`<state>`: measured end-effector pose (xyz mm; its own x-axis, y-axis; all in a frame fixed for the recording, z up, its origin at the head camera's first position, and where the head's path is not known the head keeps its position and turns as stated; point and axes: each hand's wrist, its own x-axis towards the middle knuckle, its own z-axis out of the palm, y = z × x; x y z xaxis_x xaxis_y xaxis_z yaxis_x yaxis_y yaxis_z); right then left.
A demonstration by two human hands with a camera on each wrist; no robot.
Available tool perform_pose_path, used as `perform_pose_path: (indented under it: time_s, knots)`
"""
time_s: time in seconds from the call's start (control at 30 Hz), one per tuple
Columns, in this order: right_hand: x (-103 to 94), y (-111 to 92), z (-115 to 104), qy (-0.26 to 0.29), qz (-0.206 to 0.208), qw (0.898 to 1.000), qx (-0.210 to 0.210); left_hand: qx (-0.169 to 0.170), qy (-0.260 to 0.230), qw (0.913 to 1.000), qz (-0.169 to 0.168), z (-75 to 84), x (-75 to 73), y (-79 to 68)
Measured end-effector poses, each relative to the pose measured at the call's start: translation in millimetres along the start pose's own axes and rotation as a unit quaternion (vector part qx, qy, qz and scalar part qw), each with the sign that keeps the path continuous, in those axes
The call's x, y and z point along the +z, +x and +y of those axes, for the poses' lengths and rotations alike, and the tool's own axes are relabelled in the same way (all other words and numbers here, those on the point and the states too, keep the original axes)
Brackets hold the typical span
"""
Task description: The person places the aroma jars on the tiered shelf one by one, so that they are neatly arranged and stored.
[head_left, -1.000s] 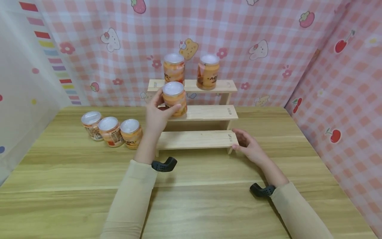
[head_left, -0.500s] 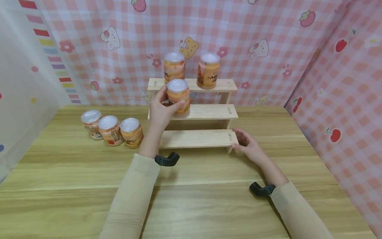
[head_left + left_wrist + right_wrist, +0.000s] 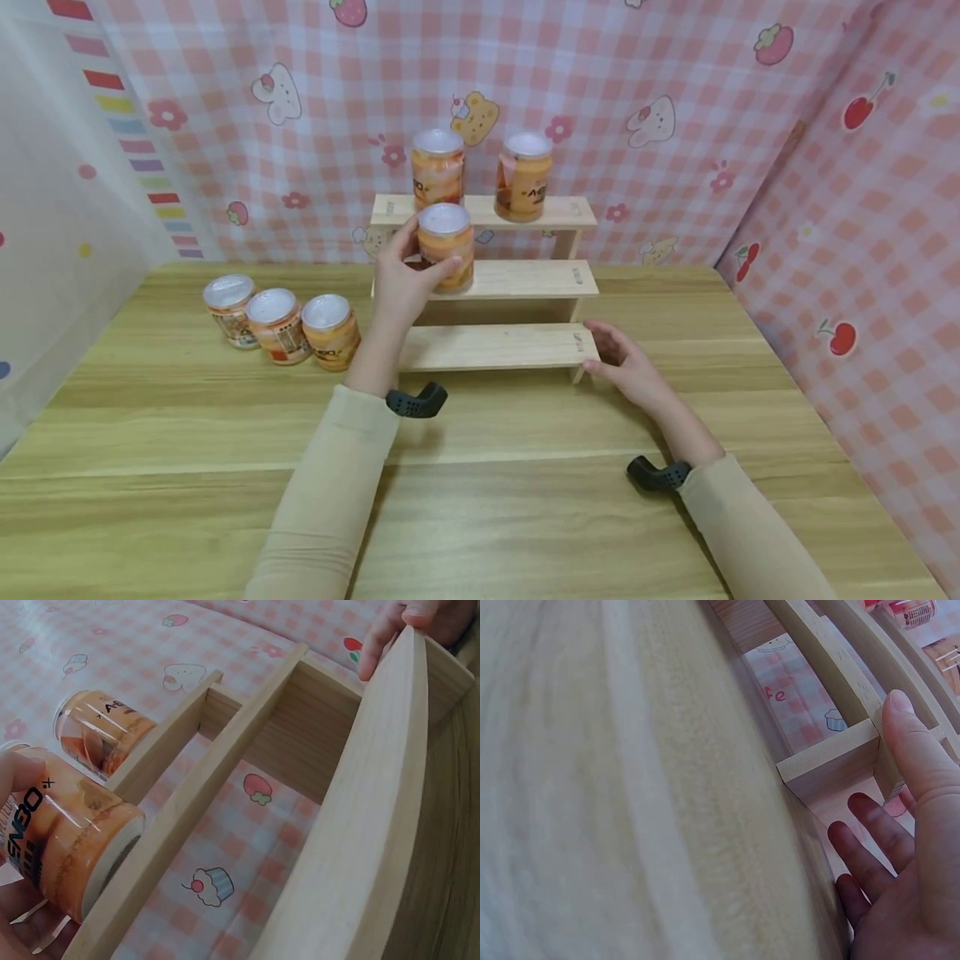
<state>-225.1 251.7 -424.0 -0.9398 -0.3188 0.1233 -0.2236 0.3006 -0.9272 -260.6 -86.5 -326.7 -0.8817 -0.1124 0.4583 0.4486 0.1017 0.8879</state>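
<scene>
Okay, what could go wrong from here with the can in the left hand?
The held can might tip off the left hand's side of the middle shelf if set too near an edge. It could bump the left top-shelf can behind it. The wooden stand might shift if pushed: the right hand holds just its right end.

The left hand holds a round orange can at a pale wooden three-step shelf. The right hand touches its lowest step.
</scene>
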Motion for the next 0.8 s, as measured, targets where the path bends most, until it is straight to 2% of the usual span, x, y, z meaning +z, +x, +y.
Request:
perform_pose_path:
  time_s: [0.27,0.47,0.7,0.8]
  knots:
    - [-0.5,0,1,0.002,-0.001,1.000,-0.001,-0.002,0.013,0.9999,-0.005,-4.4,-1.0,-1.0]
    - [0.0,0,1,0.000,-0.001,1.000,-0.002,0.011,0.040,0.9991,-0.014,-7.1,-3.1,-3.0]
    - [-0.4,1,0,-0.002,-0.001,1.000,0.000,-0.002,0.067,0.9973,-0.030,-8.0,-14.4,-8.4]
    - [-1.0,0,-1,-0.001,0.001,1.000,-0.001,0.007,0.073,0.9968,-0.033,-5.3,-21.5,-13.2]
